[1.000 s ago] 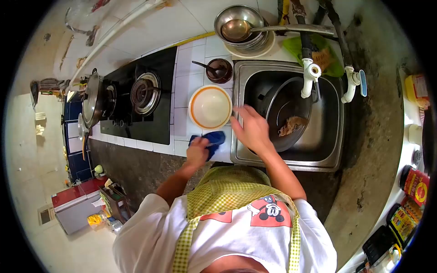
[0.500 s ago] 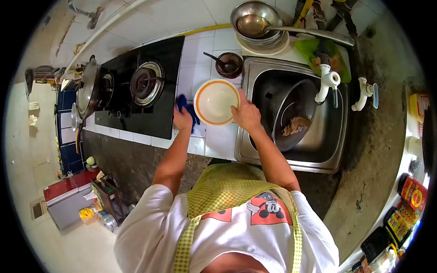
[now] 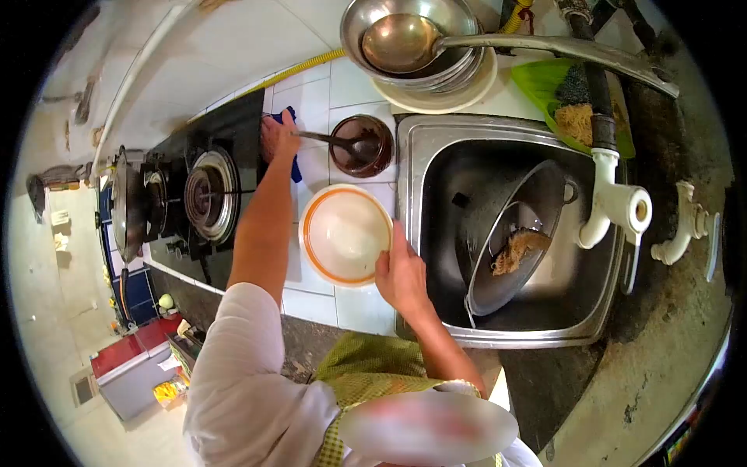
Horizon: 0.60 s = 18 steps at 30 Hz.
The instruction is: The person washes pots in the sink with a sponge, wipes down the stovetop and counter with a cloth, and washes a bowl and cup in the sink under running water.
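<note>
My left hand (image 3: pixel 278 138) presses a dark blue cloth (image 3: pixel 296 168) onto the white tiles along the stove's edge, arm stretched forward. Its fingers are partly hidden. My right hand (image 3: pixel 402 274) grips the near right rim of a white bowl (image 3: pixel 342 237) with an orange band, thumb over the edge; nothing shows inside. Just beyond the bowl stands a dark brown pot (image 3: pixel 373 165) with a spoon (image 3: pixel 323 139) in it, whose handle points toward my left hand.
A steel sink (image 3: pixel 412 210) on the right holds a tilted wok (image 3: pixel 494 284) with a brown scrubber (image 3: pixel 515 251). Metal bowls (image 3: pixel 354 23) and a large ladle (image 3: pixel 401 43) stand behind. A white tap (image 3: pixel 615 202) overhangs the sink; a black gas stove (image 3: pixel 253 128) is left.
My left hand has slid the blue cloth forward along the stove's edge, past the bowl. My right hand still has the bowl's rim. The view has shifted and leaned closer to the counter.
</note>
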Each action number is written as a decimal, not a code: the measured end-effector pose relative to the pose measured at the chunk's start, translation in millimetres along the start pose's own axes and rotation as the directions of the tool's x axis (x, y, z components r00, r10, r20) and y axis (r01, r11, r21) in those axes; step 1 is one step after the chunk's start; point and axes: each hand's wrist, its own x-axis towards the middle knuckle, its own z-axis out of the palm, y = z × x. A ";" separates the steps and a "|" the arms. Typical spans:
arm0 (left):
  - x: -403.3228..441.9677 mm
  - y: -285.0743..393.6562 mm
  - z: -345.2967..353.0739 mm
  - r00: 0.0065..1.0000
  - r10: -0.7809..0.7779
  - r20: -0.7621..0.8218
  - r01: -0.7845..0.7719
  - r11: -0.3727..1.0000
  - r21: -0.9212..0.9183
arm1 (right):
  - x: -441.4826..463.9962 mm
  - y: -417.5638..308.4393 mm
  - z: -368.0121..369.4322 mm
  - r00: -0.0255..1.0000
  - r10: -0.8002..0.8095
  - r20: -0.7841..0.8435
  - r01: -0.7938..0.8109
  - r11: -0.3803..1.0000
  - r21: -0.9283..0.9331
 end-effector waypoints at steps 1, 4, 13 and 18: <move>18.6 2.3 7.5 1.000 0.012 -0.002 -0.012 1.000 -0.002 | 0.6 -0.3 0.2 1.000 0.001 -0.012 -0.001 1.000 0.003; 76.8 -9.4 35.0 0.971 -0.237 0.030 0.236 0.938 -0.253 | 0.3 -1.2 -1.9 0.994 0.094 0.054 -0.095 0.995 0.016; 75.5 20.0 21.1 0.992 0.102 -0.081 -0.124 0.928 -0.352 | -7.0 -0.1 1.6 0.990 0.114 0.080 -0.115 0.993 0.018; 31.5 8.3 6.5 0.923 0.384 0.020 -0.384 0.923 -0.008 | -12.9 -5.1 -2.4 0.992 0.116 0.055 -0.117 0.993 0.018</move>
